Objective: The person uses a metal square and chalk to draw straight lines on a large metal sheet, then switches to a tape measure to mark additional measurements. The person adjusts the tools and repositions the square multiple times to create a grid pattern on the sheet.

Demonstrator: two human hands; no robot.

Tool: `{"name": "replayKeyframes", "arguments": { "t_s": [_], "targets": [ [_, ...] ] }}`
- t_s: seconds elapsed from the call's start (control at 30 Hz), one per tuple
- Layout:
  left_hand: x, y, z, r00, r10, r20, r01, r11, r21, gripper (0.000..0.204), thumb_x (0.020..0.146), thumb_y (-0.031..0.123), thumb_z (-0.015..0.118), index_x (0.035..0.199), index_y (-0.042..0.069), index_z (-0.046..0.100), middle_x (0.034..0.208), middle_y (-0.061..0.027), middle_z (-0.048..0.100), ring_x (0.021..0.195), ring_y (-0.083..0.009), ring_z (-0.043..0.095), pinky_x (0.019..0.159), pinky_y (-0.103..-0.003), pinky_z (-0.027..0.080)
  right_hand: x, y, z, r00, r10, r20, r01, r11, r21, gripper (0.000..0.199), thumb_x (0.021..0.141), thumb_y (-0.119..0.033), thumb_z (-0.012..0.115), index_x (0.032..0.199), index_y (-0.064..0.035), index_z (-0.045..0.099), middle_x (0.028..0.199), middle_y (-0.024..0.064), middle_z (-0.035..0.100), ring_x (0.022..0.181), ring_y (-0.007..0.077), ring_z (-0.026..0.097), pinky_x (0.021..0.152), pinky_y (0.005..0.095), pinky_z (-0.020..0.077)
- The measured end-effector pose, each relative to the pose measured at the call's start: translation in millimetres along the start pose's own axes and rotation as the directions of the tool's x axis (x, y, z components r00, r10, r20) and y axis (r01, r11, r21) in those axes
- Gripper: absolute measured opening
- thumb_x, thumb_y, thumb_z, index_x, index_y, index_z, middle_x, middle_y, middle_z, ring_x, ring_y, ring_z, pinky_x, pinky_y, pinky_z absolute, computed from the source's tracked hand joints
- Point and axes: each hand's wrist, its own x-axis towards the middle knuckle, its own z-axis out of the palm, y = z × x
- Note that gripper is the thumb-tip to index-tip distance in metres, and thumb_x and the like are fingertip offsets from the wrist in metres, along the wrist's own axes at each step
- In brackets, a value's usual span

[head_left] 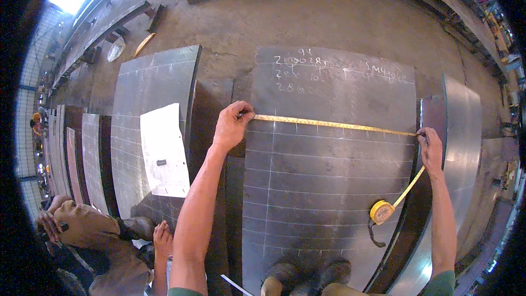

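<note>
At the far left edge of my view, a crouching co-worker in brown clothing [93,235] sits low beside the plates, one hand [162,239] resting near a grey steel plate ruled with chalk lines [131,148]. On that plate lies a white sheet of paper [163,151] with a small dark object on it (too small for me to tell what it is). Moving right, I see the left hand [231,124] at the left edge of a large dark steel plate gridded with chalk lines [323,186], its fingers curled and pinching the end of a yellow measuring tape blade [334,125] down against the metal. The blade runs flat across the plate's full width, just below some chalk writing. At the plate's right edge the right hand [431,149] presses the blade down with thumb and fingers closed on it. From there the tape bends back down to a round yellow tape measure case [382,211] with a dark wrist strap, lying on the plate near its right edge. Beside the right hand a curved grey steel sheet [463,131] stands. Dark boots [307,273] show at the bottom edge.
</note>
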Motion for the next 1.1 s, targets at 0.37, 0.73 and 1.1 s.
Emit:
{"name": "replayKeyframes", "arguments": {
  "t_s": [0.37,0.73,1.1],
  "targets": [
    [-0.4,5.8,6.2,0.997,0.078,0.018,-0.079,0.995,0.057,0.018,0.082,0.007,0.071,0.097,0.000,0.065,0.096,-0.0158,0.064,0.096,-0.0341,0.063,0.087,-0.038,0.049,3.3,15.1,6.5,0.985,-0.151,-0.088,0.151,0.989,-0.003,0.013,0.087,-0.007,0.067,0.100,-0.0043,0.065,0.097,0.0157,0.065,0.094,0.0366,0.063,0.084,0.0417,0.0501],
    [1.6,4.9,7.6,0.989,0.147,0.010,-0.147,0.983,0.113,0.013,0.080,0.005,0.073,0.091,-0.001,0.068,0.089,-0.0139,0.061,0.086,-0.0311,0.060,0.079,-0.039,0.047,6.8,7.5,7.1,0.984,-0.156,-0.090,0.158,0.987,0.016,0.010,0.090,-0.007,0.063,0.099,-0.0060,0.063,0.091,0.0160,0.061,0.088,0.0392,0.059,0.077,0.0440,0.0481],
    [1.4,3.7,6.4,0.997,0.068,0.043,-0.072,0.993,0.098,0.014,0.081,0.008,0.073,0.089,-0.001,0.068,0.092,-0.0156,0.062,0.091,-0.0331,0.061,0.084,-0.038,0.047,7.1,2.9,5.1,0.984,-0.159,-0.080,0.158,0.987,-0.020,0.010,0.090,-0.006,0.062,0.100,-0.0083,0.061,0.087,0.0168,0.055,0.085,0.0394,0.056,0.073,0.0457,0.0458]
  ]
}}
